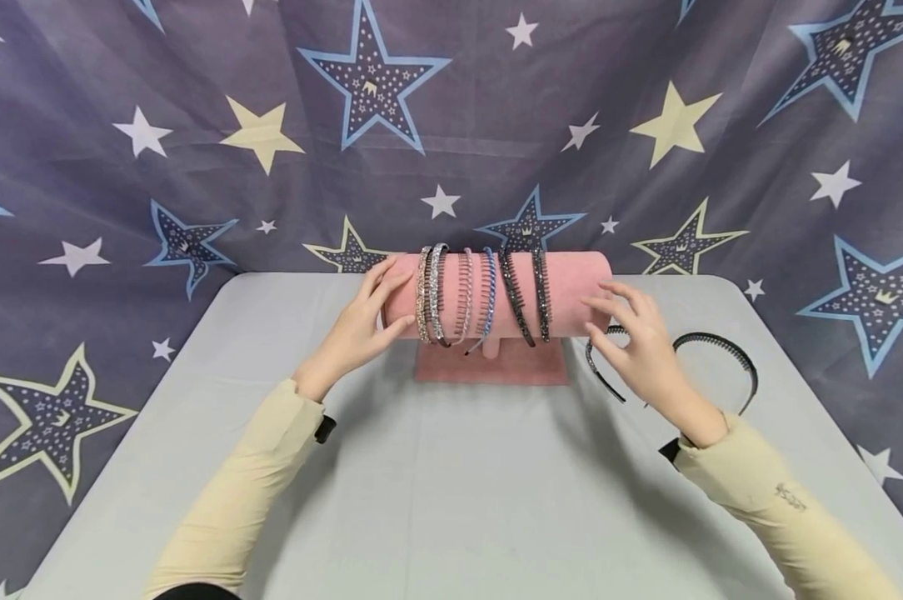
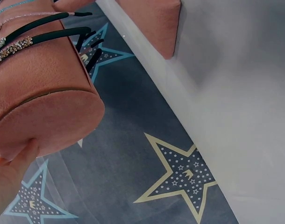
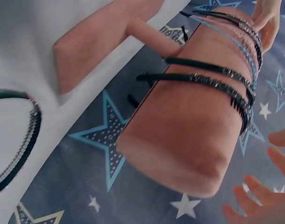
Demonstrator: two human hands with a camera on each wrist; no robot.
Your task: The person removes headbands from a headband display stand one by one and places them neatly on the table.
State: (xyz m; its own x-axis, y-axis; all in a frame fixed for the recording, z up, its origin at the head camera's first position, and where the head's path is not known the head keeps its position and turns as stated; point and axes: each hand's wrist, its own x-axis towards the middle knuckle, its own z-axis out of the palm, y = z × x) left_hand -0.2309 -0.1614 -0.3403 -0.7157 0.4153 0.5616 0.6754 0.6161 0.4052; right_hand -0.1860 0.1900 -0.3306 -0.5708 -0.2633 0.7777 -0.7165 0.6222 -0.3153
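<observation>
The pink roll (image 1: 564,292) stood at twelve o'clock on the table (image 1: 421,500), raised on its flat base (image 1: 459,367) and ringed by six headbands (image 1: 491,283). It looked light for its bulk and softly padded, with a velvety skin that should resist slipping; the headbands seemed thin and springy, their glittering faces easier to damage than the padding. The bare ends offered the best hold, clear of the combs' teeth. At the roll's nine o'clock end, the left hand (image 1: 361,325) had its fingers apart and fairly straight over the rim, the thumb against the round end face. At three o'clock, the right hand (image 1: 642,342) was open, fingers spread and slightly bent, clear of the roll in the right wrist view and holding nothing. Two loose headbands (image 1: 755,382) lay at about four o'clock of the roll, near that hand.
</observation>
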